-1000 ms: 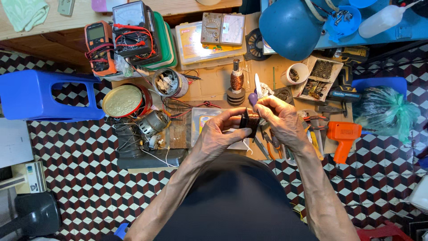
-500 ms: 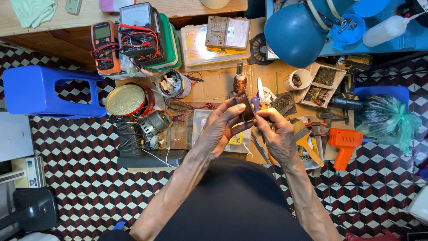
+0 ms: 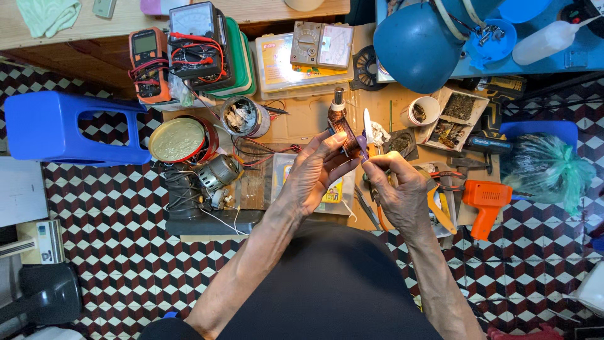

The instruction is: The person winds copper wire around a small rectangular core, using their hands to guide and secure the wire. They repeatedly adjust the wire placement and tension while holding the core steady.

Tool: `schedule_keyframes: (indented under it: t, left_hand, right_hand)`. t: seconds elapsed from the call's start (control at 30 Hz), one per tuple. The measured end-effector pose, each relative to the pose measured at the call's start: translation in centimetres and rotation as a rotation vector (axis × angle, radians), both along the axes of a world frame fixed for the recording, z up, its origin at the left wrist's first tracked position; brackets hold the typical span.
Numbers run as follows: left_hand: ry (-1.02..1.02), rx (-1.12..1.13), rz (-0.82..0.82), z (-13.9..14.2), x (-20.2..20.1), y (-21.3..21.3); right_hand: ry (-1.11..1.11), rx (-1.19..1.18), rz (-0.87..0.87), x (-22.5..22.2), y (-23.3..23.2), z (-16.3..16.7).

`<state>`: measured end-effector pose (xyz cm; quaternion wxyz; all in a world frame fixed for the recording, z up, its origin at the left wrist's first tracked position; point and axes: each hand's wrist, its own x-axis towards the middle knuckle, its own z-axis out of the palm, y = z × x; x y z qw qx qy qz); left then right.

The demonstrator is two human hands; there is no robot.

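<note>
Both hands clenched: left hand [image 3: 318, 170] around copper-wound rotor [image 3: 341, 123], right hand [image 3: 396, 189] gripping purple-handled knife [image 3: 365, 133], above yellow-labelled clear box [image 3: 282, 173].

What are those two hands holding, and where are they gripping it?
The left hand grips a copper-wound motor rotor around its lower end. The right hand pinches a small purple-handled knife by its handle, blade pointing up beside the rotor.

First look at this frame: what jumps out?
At centre, the left hand holds a copper-wound rotor upright while the right hand works a purple-handled knife against it. A big blue dome sits top right, a blue stool at left, an orange drill at right.
</note>
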<state>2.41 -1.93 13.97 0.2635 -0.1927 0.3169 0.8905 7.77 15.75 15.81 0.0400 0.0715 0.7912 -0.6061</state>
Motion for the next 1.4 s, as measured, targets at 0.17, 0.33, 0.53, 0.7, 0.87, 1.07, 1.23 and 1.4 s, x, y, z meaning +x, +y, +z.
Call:
schedule_keyframes:
  t: [0.17, 0.33, 0.53, 0.7, 0.87, 1.07, 1.23, 1.4]
  left_hand:
    - [-0.002, -0.001, -0.017, 0.1, 0.1, -0.1]
    - [0.03, 0.002, -0.017, 0.6, 0.2, 0.0]
    - [0.108, -0.142, -0.019, 0.4, 0.3, 0.5]
    - [0.298, -0.418, -0.004, 0.1, -0.3, 0.4]
    - [0.333, -0.633, -0.178, 0.1, 0.4, -0.5]
    - [0.297, -0.543, -0.34, 0.6, 1.8, -1.2]
    - [0.215, -0.502, -0.383, 0.8, 2.1, -1.5]
    - [0.182, -0.429, -0.365, 0.4, 2.2, -1.4]
  right_hand:
    - [0.024, 0.036, 0.016, 0.1, 0.2, 0.0]
    - [0.023, 0.064, -0.006, 0.3, -0.1, 0.1]
    - [0.041, 0.112, 0.006, 0.2, -0.1, 0.4]
    - [0.006, 0.058, 0.068, 0.1, 0.3, 2.7]
    - [-0.126, 0.052, 0.001, -1.3, 0.8, 4.9]
    - [0.25, 0.205, 0.133, -4.8, 1.2, 3.9]
    - [0.167, 0.2, 0.113, -5.7, 0.9, 2.3]
    - [0.139, 0.216, 0.079, -5.8, 0.9, 1.5]
